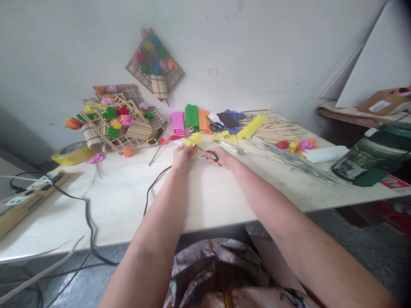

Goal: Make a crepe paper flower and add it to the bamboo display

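My left hand (182,156) pinches a small piece of yellow crepe paper (194,139) over the white table. In my right hand (224,157) is a pair of scissors (211,155) with dark handles, its blades pointing left at the yellow paper. Whether the blades have cut into the paper I cannot tell. Just beyond my hands lie yellow paper scraps (225,137) and a folded yellow crepe sheet (252,127). Pink (177,123), green (192,118) and orange crepe rolls (204,121) stand behind, beside a second pair of scissors (215,125).
Bamboo lattices with paper flowers (118,117) pile up at left, near yellow tape (75,153) and a power strip (28,196) with black cables. Thin sticks (272,126) and wires (295,160) spread right, beside a green bottle (372,156). A flower lattice (156,64) hangs on the wall.
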`<state>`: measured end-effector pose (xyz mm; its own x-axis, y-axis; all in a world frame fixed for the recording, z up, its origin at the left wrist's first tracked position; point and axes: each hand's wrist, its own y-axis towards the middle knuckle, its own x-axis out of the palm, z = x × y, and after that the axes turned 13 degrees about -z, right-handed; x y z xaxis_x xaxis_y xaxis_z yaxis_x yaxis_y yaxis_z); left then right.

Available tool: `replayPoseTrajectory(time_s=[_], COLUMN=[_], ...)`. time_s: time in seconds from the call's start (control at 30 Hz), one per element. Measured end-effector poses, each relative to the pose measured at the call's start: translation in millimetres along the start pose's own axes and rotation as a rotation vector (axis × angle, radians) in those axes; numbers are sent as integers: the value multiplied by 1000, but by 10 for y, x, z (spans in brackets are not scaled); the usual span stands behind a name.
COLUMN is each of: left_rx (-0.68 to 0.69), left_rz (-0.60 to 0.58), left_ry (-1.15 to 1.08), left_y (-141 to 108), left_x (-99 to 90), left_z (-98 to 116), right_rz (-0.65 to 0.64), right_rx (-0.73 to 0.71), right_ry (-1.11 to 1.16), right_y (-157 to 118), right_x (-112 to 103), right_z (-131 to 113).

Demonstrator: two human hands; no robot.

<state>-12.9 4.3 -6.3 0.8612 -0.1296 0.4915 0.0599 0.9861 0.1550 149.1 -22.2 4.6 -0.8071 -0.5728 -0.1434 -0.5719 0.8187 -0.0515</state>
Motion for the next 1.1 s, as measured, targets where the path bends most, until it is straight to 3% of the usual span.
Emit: replayPoseTrajectory(time_s=[1.1], left_rx=[11], left_rz=[-22], left_ry=[29], left_y=[20], left_x=[-28], left_z=[-29], right_rz=[-20], right_rx=[19], right_ry=[89], right_y=[-1], right_x=[2], right_z=[-17])
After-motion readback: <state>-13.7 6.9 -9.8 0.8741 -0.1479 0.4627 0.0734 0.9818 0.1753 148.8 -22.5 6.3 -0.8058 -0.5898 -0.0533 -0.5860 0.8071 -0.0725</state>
